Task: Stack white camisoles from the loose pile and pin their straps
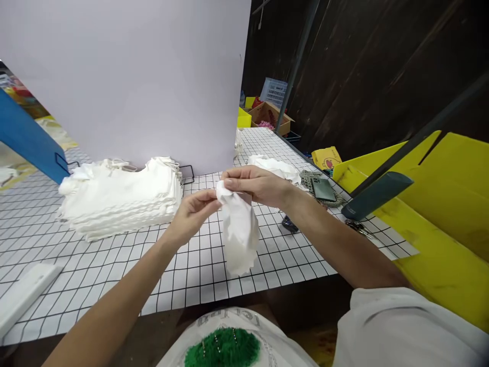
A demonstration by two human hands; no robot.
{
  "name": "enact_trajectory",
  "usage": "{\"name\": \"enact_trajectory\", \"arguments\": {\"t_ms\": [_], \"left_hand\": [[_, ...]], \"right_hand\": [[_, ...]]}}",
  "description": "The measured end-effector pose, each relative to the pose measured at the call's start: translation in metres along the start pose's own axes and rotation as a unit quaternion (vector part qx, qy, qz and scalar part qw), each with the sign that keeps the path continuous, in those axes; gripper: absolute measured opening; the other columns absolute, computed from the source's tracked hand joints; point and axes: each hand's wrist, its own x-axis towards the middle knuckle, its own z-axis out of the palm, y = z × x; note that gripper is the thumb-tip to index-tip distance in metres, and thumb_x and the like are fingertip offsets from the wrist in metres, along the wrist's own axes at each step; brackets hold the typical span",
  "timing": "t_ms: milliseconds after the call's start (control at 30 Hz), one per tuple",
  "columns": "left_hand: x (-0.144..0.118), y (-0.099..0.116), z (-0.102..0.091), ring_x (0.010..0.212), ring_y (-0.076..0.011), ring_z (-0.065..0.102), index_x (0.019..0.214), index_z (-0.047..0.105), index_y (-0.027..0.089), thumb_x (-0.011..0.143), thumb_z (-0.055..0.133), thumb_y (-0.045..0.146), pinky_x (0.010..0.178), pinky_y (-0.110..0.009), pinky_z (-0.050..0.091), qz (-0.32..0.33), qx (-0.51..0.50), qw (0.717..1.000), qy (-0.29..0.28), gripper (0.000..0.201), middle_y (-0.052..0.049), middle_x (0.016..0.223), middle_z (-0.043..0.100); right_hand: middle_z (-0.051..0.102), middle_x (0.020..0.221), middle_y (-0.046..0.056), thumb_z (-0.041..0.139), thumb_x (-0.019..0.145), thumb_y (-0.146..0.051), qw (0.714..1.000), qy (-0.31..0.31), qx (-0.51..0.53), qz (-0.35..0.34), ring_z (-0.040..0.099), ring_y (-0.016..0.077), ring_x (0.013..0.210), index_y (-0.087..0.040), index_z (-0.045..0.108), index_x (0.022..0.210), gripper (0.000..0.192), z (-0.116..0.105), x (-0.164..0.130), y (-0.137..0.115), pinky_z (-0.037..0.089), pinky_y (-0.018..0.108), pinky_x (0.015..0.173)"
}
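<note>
Cloth point(240, 232), a small white piece, hangs in the air over the near part of the gridded table point(114, 265), pinched at its top edge by both hands. The left hand point(193, 211) grips the upper corner between thumb and fingertips, and the right hand point(254, 184) closes on the same top edge from the other side, so the two hands almost touch; the rest of the piece hangs crumpled and not yet flattened. Judging from how things lie, this one piece is in mid-handling, while much looks already done: a tall stack of white pieces point(122, 196) sits squared up to the left, well apart from the hands, and a smaller loose pile point(277, 167) lies just behind the right hand. Under the hanging cloth the table is bare up to its near edge, which leaves free room to lower or spread it. To the right the room is tighter: a small dark object point(289, 224) lies beside the right forearm, a phone point(324, 189) rests on a grey mat further back, scissors point(357, 228) lie near the table's right edge, and a yellow bin point(451, 214) stands against that edge. At the back a pale upright board point(145, 76) closes off the table.
</note>
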Motion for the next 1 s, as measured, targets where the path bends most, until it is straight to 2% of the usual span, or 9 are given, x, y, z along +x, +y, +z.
{"name": "enact_trajectory", "arguments": {"t_ms": [133, 233, 333, 433, 567, 667, 767, 867, 1000], "left_hand": [[-0.026, -0.025, -0.029, 0.071, -0.0161, 0.063, 0.069, 0.059, 0.020, 0.082, 0.065, 0.029, 0.099, -0.043, 0.053, -0.084, -0.017, 0.988, 0.132, 0.017, 0.002, 0.062, 0.057], [-0.045, -0.052, -0.041, 0.083, -0.0202, 0.064, 0.073, 0.063, 0.020, 0.081, 0.064, 0.033, 0.096, -0.043, 0.053, -0.151, 0.095, 0.972, 0.152, 0.015, -0.003, 0.077, 0.064], [-0.048, -0.080, -0.029, 0.108, -0.0259, 0.063, 0.102, 0.068, 0.022, 0.086, 0.062, 0.043, 0.100, -0.044, 0.051, -0.134, 0.189, 0.967, 0.103, 0.026, -0.009, 0.111, 0.067], [-0.035, -0.111, -0.003, 0.132, -0.0326, 0.049, 0.131, 0.058, 0.027, 0.086, 0.064, 0.049, 0.108, -0.051, 0.043, -0.087, 0.287, 0.953, 0.029, 0.050, -0.012, 0.143, 0.053], [-0.016, -0.136, 0.023, 0.118, -0.0349, 0.054, 0.124, 0.063, 0.024, 0.086, 0.063, 0.036, 0.099, -0.054, 0.046, -0.061, 0.396, 0.914, -0.059, 0.040, -0.014, 0.127, 0.061], [-0.024, -0.117, 0.020, 0.091, -0.0259, 0.060, 0.091, 0.069, 0.020, 0.090, 0.046, 0.025, 0.084, -0.041, 0.050, -0.076, 0.391, 0.897, -0.193, 0.023, -0.011, 0.097, 0.065], [-0.052, -0.081, -0.004, 0.082, -0.0209, 0.060, 0.081, 0.067, 0.021, 0.087, 0.046, 0.025, 0.076, -0.031, 0.048, -0.145, 0.346, 0.865, -0.334, 0.022, -0.006, 0.091, 0.065], [-0.077, -0.053, -0.037, 0.084, -0.0217, 0.062, 0.079, 0.067, 0.022, 0.083, 0.048, 0.025, 0.074, -0.030, 0.047, -0.209, 0.375, 0.846, -0.317, 0.020, -0.006, 0.095, 0.066], [-0.085, -0.040, -0.068, 0.079, -0.0225, 0.063, 0.069, 0.063, 0.023, 0.076, 0.048, 0.023, 0.072, -0.029, 0.046, -0.271, 0.414, 0.824, -0.277, 0.017, -0.005, 0.087, 0.065]], "right_hand": [[0.064, 0.078, 0.002, 0.057, 0.096, -0.032, 0.983, 0.164, -0.075, 0.036, 0.062, 0.0110, 0.069, -0.015, 0.063, 0.092, 0.019, -0.047, -0.007, 0.037, 0.053, 0.024, 0.066], [0.067, 0.081, 0.004, 0.045, 0.100, -0.024, 0.913, 0.299, -0.224, 0.160, 0.066, 0.0126, 0.068, -0.015, 0.061, 0.094, 0.019, -0.093, -0.017, 0.081, 0.053, 0.024, 0.065], [0.068, 0.089, 0.010, 0.049, 0.098, -0.021, 0.857, 0.334, -0.311, 0.238, 0.068, 0.0161, 0.074, -0.011, 0.065, 0.099, 0.019, -0.115, -0.024, 0.122, 0.053, 0.027, 0.069], [0.069, 0.107, 0.013, 0.061, 0.093, -0.027, 0.830, 0.316, -0.377, 0.263, 0.067, 0.0229, 0.092, -0.015, 0.065, 0.120, 0.031, -0.107, -0.021, 0.153, 0.052, 0.039, 0.087], [0.064, 0.126, 0.012, 0.068, 0.089, -0.029, 0.798, 0.284, -0.461, 0.263, 0.055, 0.0310, 0.123, -0.027, 0.055, 0.141, 0.054, -0.091, -0.013, 0.182, 0.031, 0.056, 0.113], [0.058, 0.136, 0.018, 0.056, 0.096, -0.018, 0.754, 0.308, -0.502, 0.291, 0.049, 0.0334, 0.132, -0.021, 0.049, 0.145, 0.050, -0.107, -0.023, 0.191, 0.026, 0.061, 0.115], [0.056, 0.137, 0.017, 0.056, 0.099, -0.025, 0.714, 0.337, -0.518, 0.329, 0.055, 0.0296, 0.125, -0.017, 0.053, 0.139, 0.041, -0.140, -0.045, 0.193, 0.041, 0.056, 0.109], [0.058, 0.134, 0.011, 0.059, 0.098, -0.033, 0.700, 0.337, -0.532, 0.336, 0.059, 0.0247, 0.118, -0.017, 0.058, 0.131, 0.036, -0.164, -0.062, 0.195, 0.051, 0.047, 0.100], [0.057, 0.131, 0.018, 0.046, 0.095, -0.004, 0.710, 0.301, -0.555, 0.312, 0.055, 0.0254, 0.121, -0.014, 0.057, 0.137, 0.045, -0.168, -0.058, 0.199, 0.047, 0.037, 0.100]]}}
